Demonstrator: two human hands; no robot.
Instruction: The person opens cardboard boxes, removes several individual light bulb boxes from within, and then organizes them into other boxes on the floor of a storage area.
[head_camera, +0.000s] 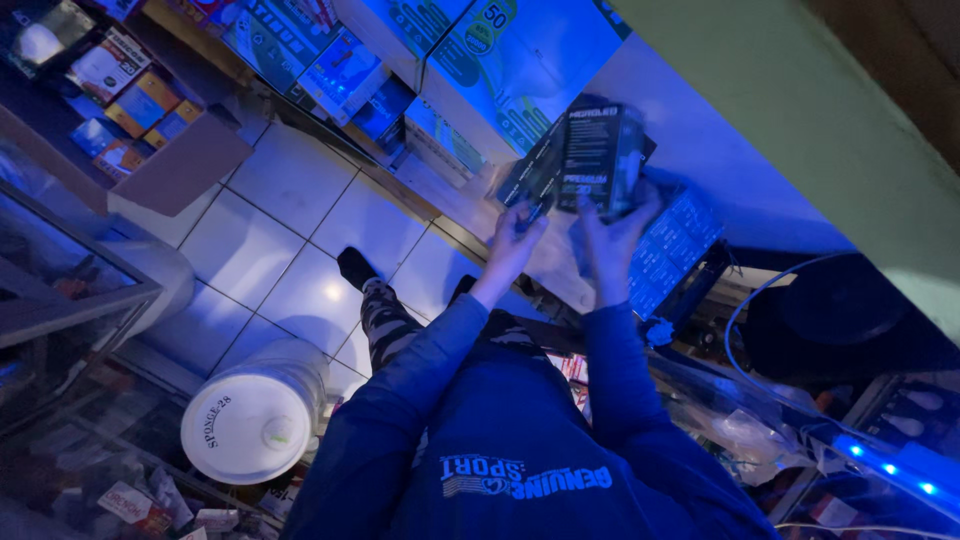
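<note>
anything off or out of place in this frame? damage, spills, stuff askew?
No spill or damage shows. Both the left hand and right hand hold dark rectangular cardboard boxes upright over the counter. One oddity: an open brown cardboard carton of small packages sits on the white tiled floor, flap splayed out.

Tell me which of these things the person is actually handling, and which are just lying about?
In hand:
left hand and right hand, together holding the dark boxes

Lying about:
white bucket
cardboard box of small packages
stacked cartons
white cable
</note>
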